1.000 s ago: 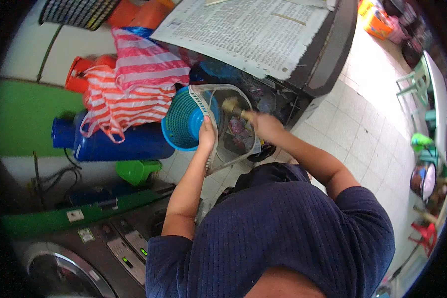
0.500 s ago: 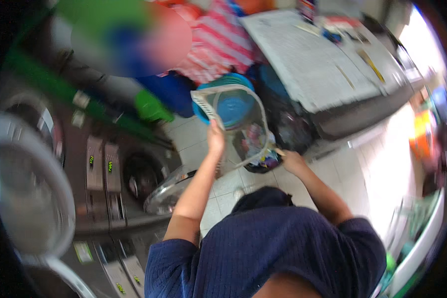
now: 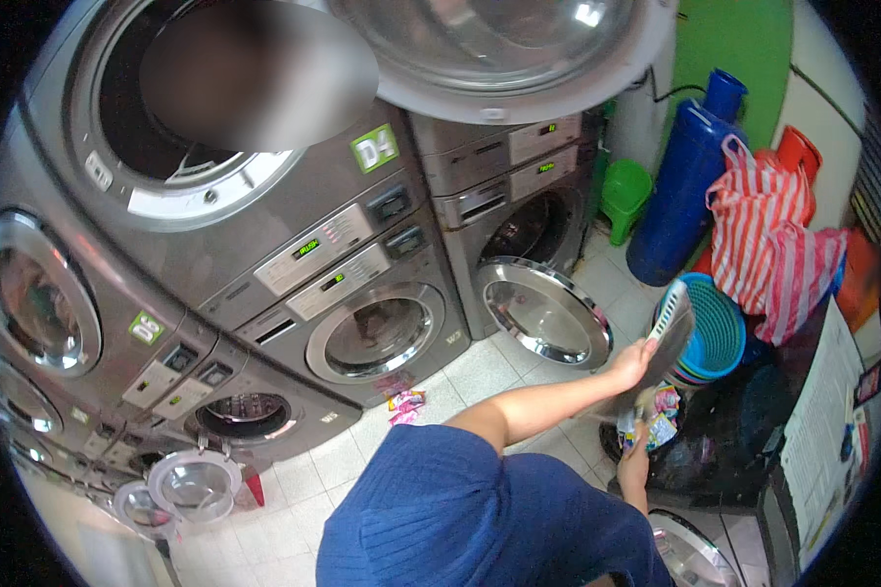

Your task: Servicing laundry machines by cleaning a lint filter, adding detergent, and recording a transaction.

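My left hand (image 3: 634,363) is closed on one side of a dryer lint filter (image 3: 668,318), a pale frame with a grey mesh, held tilted edge-on. Just below it, my right hand (image 3: 634,462) grips a light-handled tool (image 3: 644,403); its head is blurred against the mesh and looks like a brush. Under both hands stands a dark waste bin (image 3: 612,442) with colourful wrappers (image 3: 664,421) in it. The lint filter hides part of the bin, and its lower end is smeared by motion.
Stacked grey washers and dryers (image 3: 294,225) line the left, with an open round door (image 3: 548,311) low beside my left arm. Nested blue baskets (image 3: 717,323), a blue cylinder (image 3: 677,191) and striped bags (image 3: 754,225) stand beyond. Pink wrappers (image 3: 405,404) lie on the tiles.
The view has swung left toward the machines, so hands and bin appear further right. The lint filter has turned from facing the view to nearly edge-on. Both hands keep their grips.
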Motion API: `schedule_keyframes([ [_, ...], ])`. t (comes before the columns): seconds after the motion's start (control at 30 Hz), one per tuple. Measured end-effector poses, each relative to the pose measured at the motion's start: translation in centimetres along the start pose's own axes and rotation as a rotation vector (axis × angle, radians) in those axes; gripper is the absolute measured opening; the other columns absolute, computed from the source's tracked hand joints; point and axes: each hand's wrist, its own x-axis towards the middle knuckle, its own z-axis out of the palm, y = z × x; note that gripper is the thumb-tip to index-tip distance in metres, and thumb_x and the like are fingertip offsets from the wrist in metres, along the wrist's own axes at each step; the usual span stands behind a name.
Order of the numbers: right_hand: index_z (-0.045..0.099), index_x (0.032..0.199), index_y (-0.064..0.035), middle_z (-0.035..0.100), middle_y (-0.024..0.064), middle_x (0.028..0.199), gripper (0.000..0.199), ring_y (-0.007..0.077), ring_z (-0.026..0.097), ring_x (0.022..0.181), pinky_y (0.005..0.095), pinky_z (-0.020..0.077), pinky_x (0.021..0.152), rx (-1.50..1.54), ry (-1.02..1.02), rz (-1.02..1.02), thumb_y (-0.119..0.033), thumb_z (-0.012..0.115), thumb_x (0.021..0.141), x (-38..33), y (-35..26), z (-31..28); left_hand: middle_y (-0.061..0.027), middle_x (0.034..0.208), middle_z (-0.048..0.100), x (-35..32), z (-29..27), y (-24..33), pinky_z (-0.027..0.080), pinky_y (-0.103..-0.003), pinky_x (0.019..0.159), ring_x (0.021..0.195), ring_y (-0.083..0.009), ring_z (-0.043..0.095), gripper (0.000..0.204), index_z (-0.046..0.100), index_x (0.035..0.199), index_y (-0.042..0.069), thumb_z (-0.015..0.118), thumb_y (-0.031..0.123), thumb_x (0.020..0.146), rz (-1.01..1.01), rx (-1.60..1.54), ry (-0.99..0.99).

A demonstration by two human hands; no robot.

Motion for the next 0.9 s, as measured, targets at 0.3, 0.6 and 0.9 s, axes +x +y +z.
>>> schedule_keyframes([
  [0.3,0.047,0.123,-0.0027,0.062,0.0261,0.104,0.05,0.0364,0.063,0.094,0.0409,0.0508,0.08,-0.3,-0.238,-0.123,-0.023,0.063,0.08,-2.2,1.6,14.4,-0.0237,0.1,0.058,-16.2,-40.6,12.0,0.05,-0.045,0.075,0.088,-0.0378,0.062,0.053,0.04,0.118,0.001,0.065,0.034,0.084,0.225,0.637,0.245],
  [0.6,0.058,0.115,-0.0098,0.066,0.02,0.096,0.035,0.032,0.064,0.091,0.0414,0.0492,0.077,-0.439,-0.497,-0.399,-0.015,0.059,0.081,-6.1,-15.5,25.7,-0.0203,0.096,0.064,-21.9,-68.8,32.9,0.051,-0.044,0.071,0.089,-0.0396,0.062,0.044,0.048,0.125,0.008,0.059,0.032,0.09,0.867,1.431,1.176],
  [0.9,0.057,0.118,-0.0112,0.064,0.0194,0.106,0.035,0.0338,0.061,0.102,0.0417,0.0466,0.086,-0.323,-0.422,-0.494,-0.017,0.058,0.084,-8.4,-22.8,24.0,-0.0243,0.105,0.062,-18.7,-76.6,34.8,0.048,-0.046,0.081,0.097,-0.0402,0.06,0.047,0.042,0.131,0.008,0.05,0.035,0.093,0.637,1.474,0.864],
])
